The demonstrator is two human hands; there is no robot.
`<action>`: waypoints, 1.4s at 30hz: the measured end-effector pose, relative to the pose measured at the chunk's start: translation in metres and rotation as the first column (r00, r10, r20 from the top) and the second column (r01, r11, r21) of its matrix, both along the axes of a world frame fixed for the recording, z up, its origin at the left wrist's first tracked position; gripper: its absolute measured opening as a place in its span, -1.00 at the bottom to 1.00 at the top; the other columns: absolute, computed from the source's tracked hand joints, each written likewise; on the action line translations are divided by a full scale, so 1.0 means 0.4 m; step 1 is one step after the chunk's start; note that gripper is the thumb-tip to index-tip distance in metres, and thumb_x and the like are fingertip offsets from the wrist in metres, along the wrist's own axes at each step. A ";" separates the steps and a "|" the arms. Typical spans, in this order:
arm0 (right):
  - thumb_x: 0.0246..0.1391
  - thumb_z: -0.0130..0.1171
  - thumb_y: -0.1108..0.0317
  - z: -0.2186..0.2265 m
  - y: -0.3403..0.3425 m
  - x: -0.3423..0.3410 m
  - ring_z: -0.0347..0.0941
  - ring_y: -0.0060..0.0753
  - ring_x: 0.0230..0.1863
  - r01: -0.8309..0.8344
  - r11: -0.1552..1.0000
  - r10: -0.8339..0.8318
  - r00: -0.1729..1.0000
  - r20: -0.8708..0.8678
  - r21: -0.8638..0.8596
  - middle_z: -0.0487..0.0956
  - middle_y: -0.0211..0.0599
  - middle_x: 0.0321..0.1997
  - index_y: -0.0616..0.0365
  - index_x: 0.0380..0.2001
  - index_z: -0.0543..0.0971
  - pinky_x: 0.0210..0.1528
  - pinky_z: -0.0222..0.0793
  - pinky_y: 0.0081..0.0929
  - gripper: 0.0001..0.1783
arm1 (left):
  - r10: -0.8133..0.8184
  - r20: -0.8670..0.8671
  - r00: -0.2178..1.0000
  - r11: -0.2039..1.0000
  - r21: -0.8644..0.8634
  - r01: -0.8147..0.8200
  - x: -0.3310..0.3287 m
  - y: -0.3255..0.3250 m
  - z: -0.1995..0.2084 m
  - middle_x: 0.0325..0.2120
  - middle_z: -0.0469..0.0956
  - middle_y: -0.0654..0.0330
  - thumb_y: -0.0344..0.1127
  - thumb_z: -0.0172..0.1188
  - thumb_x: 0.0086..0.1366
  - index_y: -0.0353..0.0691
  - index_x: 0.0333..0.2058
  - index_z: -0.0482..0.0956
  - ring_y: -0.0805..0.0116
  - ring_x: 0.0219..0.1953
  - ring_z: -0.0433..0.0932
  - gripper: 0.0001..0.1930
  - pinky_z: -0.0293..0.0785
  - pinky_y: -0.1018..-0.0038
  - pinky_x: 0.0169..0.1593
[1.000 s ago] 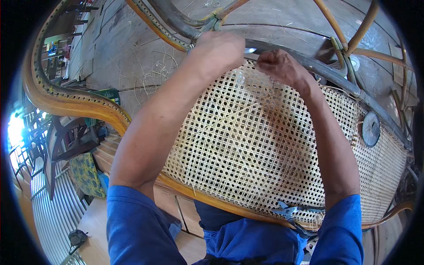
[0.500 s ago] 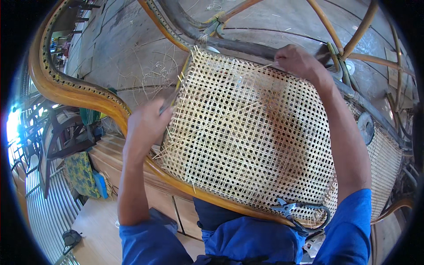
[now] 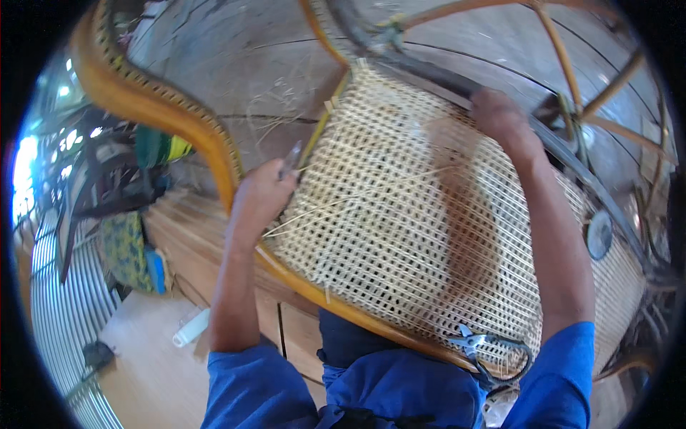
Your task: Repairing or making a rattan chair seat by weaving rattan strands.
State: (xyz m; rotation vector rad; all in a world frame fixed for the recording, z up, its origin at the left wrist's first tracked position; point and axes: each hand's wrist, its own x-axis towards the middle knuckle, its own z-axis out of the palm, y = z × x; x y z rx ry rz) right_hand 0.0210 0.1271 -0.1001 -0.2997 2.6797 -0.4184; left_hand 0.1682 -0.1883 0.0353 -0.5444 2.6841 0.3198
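Observation:
A woven cane panel [image 3: 400,207] with an open mesh fills a curved wooden seat frame [image 3: 300,275] in front of me. At the panel's left edge, my left hand [image 3: 263,196] is closed around a slim, pale pointed tool [image 3: 291,159], its tip upward. Loose cane strands [image 3: 343,204] lie across the weave, running rightward from beside that hand. My right hand [image 3: 500,120] is over the panel's far edge, blurred, with fingers curled in; whatever they hold is hidden. Pruning shears [image 3: 493,344] with dark looped handles rest on the panel's near right corner.
A curved wooden arm [image 3: 193,118] with a row of holes rises at the left. Dark and tan poles [image 3: 561,53] cross at the far right. A round grey disc [image 3: 599,234] sits on the panel's right part. A white bottle [image 3: 191,327] lies at lower left beside a patterned cushion [image 3: 127,250].
The view has shifted, moving the chair rightward in the picture. The tool in my left hand shows more clearly. My right hand stays by the far edge and is now blurred.

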 end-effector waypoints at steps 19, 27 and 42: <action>0.10 -0.06 0.33 0.209 0.074 0.069 0.49 -0.10 -0.12 -0.132 0.991 0.092 0.693 -0.715 -0.001 0.50 -0.22 -0.04 0.04 -0.09 0.48 0.07 0.25 -0.09 -0.70 | -0.276 -0.007 0.961 0.898 0.355 0.261 -0.121 0.223 0.068 -0.61 0.48 -0.06 -0.17 0.05 0.13 -0.33 -0.44 0.47 0.07 -0.51 0.51 -0.72 0.39 0.24 -0.36; 0.08 0.09 0.36 0.167 0.029 0.114 0.45 -0.39 -0.51 -0.042 0.784 -0.014 0.996 -0.084 -0.620 0.54 -0.18 -0.52 0.22 -0.28 0.53 -0.41 0.36 -0.44 -0.82 | -0.648 -0.261 0.716 0.718 0.103 0.688 -0.290 0.362 -0.057 -0.54 0.51 -0.09 -0.13 0.00 0.16 -0.32 -0.43 0.48 0.02 -0.44 0.54 -0.69 0.40 0.17 -0.33; -0.10 0.03 0.26 0.023 0.031 0.073 0.50 0.12 -0.33 0.209 0.910 -0.190 0.978 0.087 -0.359 0.49 0.17 -0.46 0.27 -0.48 0.55 -0.29 0.40 -0.19 -0.73 | -0.788 0.277 0.550 0.530 -0.150 0.835 -0.379 0.439 -0.095 -0.33 0.59 0.00 -0.42 0.01 0.03 -0.26 -0.37 0.63 0.10 -0.23 0.58 -0.77 0.49 0.24 -0.22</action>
